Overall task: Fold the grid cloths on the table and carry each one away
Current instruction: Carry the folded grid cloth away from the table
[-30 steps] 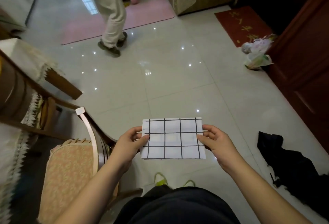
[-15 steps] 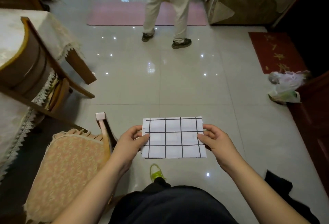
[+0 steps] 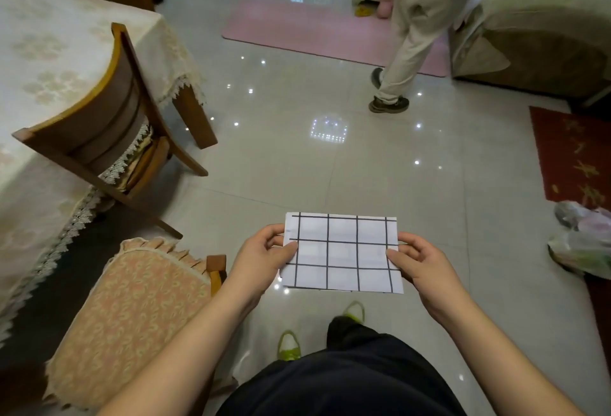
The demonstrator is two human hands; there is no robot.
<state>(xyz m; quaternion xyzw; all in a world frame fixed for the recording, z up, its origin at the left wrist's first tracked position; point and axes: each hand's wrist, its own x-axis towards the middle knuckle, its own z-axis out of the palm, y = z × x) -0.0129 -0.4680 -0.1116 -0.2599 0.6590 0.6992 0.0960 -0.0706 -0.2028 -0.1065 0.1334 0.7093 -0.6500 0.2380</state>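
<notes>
Since before, we turned toward the bench (image 3: pixel 59 52); our left hand (image 3: pixel 261 260) and right hand (image 3: pixel 420 263) fingers (image 3: pixel 395 254) stay clamped on the folded cloth (image 3: pixel 342 252) edges.

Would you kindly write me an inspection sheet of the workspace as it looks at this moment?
Surface: table at the left under a cream lace-edged cover; no cloth seen on the part in view.
Job's things: one folded grid cloth, a flat rectangle, held over the floor.
Clutter: plastic bags on the floor at the right.
Grippers: left hand pinches the cloth's left edge; right hand pinches its right edge.
Cables: nothing seen.
Surroundings: glossy tiled floor; wooden chair pushed against the table; cushioned chair at lower left; pink rug; red mat; sofa; another person's legs ahead.
</notes>
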